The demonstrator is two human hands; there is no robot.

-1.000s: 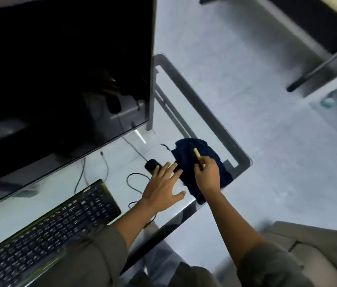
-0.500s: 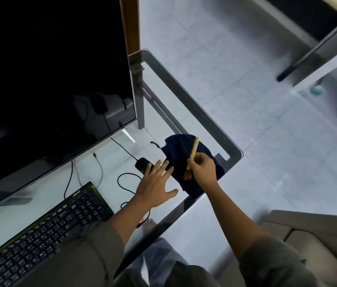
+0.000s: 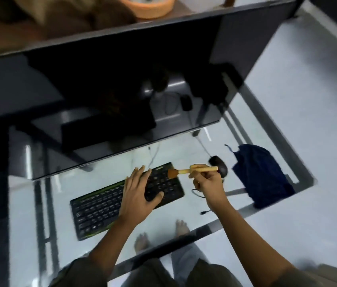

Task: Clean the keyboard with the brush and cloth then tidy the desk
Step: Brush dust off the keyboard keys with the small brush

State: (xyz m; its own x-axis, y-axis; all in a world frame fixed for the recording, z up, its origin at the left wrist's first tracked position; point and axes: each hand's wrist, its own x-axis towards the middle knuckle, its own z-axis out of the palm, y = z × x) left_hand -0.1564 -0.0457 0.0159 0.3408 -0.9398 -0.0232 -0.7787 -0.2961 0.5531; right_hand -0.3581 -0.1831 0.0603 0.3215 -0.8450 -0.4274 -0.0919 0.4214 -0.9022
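Observation:
A black keyboard (image 3: 105, 206) with a green edge lies on the glass desk (image 3: 221, 224). My left hand (image 3: 137, 195) rests flat on its right half, fingers spread. My right hand (image 3: 209, 185) grips a small brush (image 3: 190, 170) with a wooden handle, held level. Its brown bristles point left over the keyboard's far right corner. A dark blue cloth (image 3: 260, 175) lies crumpled at the desk's right end, apart from both hands.
A large dark monitor (image 3: 111, 96) stands behind the keyboard. A black mouse (image 3: 219, 163) with its cable sits between brush and cloth. My bare feet show through the glass. A metal frame edges the desk on the right.
Both hands moved left from the cloth to the keyboard. My right hand carried the brush along and turned it level. My left hand now lies on the keys. The view swung left.

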